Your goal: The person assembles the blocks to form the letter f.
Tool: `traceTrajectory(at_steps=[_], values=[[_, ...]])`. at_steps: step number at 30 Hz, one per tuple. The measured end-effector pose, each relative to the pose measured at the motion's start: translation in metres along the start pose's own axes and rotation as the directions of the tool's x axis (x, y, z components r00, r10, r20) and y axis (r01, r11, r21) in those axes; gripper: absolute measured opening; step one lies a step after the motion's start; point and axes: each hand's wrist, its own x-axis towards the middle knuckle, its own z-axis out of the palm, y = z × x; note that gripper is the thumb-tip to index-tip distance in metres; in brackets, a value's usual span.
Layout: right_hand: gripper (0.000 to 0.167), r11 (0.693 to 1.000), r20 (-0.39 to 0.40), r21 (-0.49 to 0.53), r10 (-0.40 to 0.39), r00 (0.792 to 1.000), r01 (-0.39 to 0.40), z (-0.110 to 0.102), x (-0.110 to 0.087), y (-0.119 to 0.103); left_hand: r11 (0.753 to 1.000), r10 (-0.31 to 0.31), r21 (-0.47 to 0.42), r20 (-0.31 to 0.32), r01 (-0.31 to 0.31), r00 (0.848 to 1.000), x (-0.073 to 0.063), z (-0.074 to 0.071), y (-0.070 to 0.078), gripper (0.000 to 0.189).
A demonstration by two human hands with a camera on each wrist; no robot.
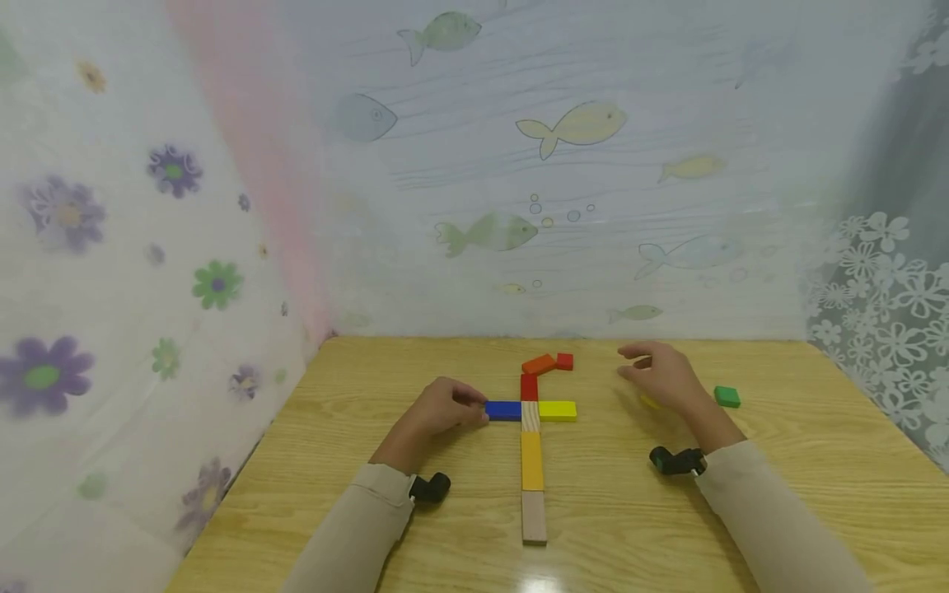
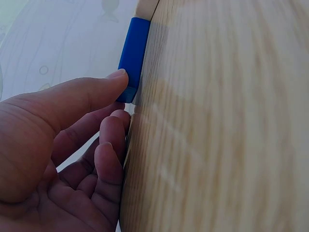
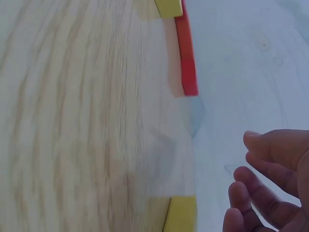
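My left hand (image 1: 443,408) is at the outer end of a blue block (image 1: 504,411), pinching it with thumb and index finger. In the left wrist view the thumb lies on that end of the block. The blue block touches a striped wooden block (image 1: 530,417), and a yellow block (image 1: 558,411) lies on the other side. A red block (image 1: 529,387) continues upward, then an orange block (image 1: 539,364) and a small red block (image 1: 565,361). My right hand (image 1: 662,377) hovers with loosely bent fingers, holding nothing, above another yellow block (image 3: 181,215), which it partly hides in the head view.
Below the striped block lie an amber block (image 1: 531,461) and a plain wooden block (image 1: 534,517) in line. A green block (image 1: 727,397) lies right of the right hand. Printed curtains (image 1: 474,280) stand along the far and left sides of the wooden table (image 1: 623,527).
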Motion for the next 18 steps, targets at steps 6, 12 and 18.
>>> traceTrajectory(at_steps=[6, 12, 18], values=[[0.047, 1.0, -0.021, -0.022, -0.012, 1.0, 0.012, -0.011, -0.009, 0.014, 1.0, -0.004, -0.002, -0.005, 0.004, 1.0, -0.001, 0.001, 0.0, 0.026], [0.051, 1.0, -0.005, -0.018, -0.025, 1.0, 0.025, -0.02, -0.019, 0.026, 1.0, -0.006, -0.004, -0.008, 0.006, 1.0, -0.003, 0.001, 0.003, 0.026], [0.059, 1.0, 0.036, 0.0, -0.014, 0.999, 0.014, -0.026, -0.024, 0.031, 1.0, -0.014, -0.011, -0.009, 0.014, 1.0, -0.005, 0.0, 0.006, 0.026]])
